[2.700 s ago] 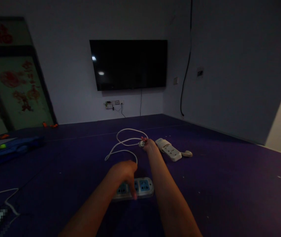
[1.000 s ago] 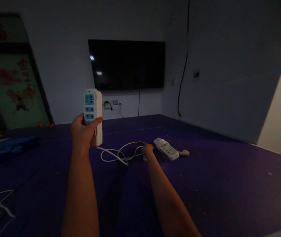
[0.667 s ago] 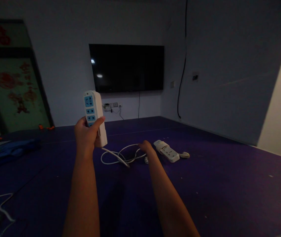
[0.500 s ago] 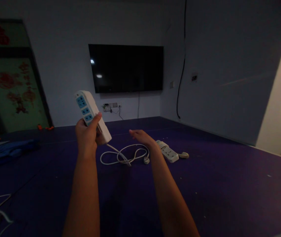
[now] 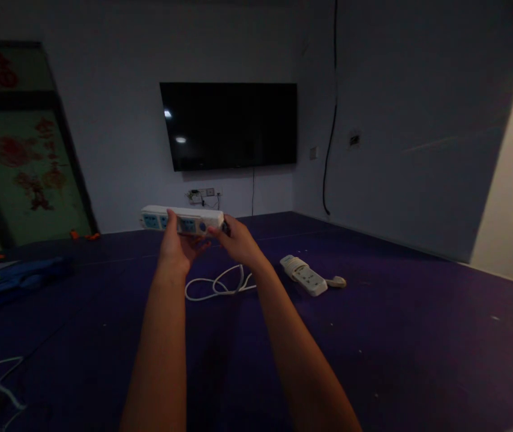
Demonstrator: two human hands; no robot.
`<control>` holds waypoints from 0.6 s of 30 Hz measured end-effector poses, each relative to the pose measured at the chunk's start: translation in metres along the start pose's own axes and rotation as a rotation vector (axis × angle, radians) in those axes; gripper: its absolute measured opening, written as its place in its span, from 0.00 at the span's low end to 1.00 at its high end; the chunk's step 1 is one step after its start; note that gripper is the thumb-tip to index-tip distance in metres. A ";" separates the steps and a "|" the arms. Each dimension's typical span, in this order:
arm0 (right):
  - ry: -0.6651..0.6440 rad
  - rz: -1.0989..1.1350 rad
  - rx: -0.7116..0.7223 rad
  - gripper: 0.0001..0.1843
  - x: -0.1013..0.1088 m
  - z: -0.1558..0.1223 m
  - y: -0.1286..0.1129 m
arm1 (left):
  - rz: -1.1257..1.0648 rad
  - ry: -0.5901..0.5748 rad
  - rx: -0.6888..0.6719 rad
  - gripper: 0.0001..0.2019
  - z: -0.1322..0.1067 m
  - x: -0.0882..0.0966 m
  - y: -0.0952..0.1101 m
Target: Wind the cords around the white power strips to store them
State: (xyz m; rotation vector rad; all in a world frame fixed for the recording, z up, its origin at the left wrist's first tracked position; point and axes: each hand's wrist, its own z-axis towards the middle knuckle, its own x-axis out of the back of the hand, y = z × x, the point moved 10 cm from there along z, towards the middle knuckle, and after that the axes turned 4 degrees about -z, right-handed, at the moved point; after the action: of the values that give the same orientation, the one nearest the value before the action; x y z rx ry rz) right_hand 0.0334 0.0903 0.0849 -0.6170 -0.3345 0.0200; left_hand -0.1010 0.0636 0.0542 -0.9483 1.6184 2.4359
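Observation:
A white power strip (image 5: 197,213) with blue socket faces is held nearly level above the purple surface. My left hand (image 5: 176,247) is closed around its middle, thumb on the front face and fingers beneath. At the strip's right end my right hand (image 5: 240,241) grips it, thumb on the front near a round dark spot; its other fingers are partly hidden behind the end. Below, a white cord (image 5: 202,298) lies in loose loops, partly covered by my right forearm. To the right rests a second white power strip (image 5: 312,281), its cord wound around it and its plug (image 5: 338,281) sticking out.
The purple surface (image 5: 400,336) reaches to the walls. A dark television (image 5: 233,126) hangs above wall sockets (image 5: 202,195). A black cable (image 5: 326,180) dangles at the corner. Blue cloth (image 5: 31,276) lies at left; another white cord (image 5: 8,393) is at lower left.
The power strip has turned from steeply tilted to nearly level and come lower. My right hand has moved up and left and taken hold of its right end.

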 end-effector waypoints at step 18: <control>0.002 0.188 -0.042 0.25 0.062 -0.008 0.001 | 1.349 -0.231 -0.859 0.31 -0.041 -0.044 0.055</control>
State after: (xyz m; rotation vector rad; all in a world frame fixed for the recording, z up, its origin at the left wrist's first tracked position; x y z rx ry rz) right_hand 0.0946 0.0932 0.0967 -0.6882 -0.2743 0.1924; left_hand -0.0677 0.0158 0.1117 0.8582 1.1981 3.9678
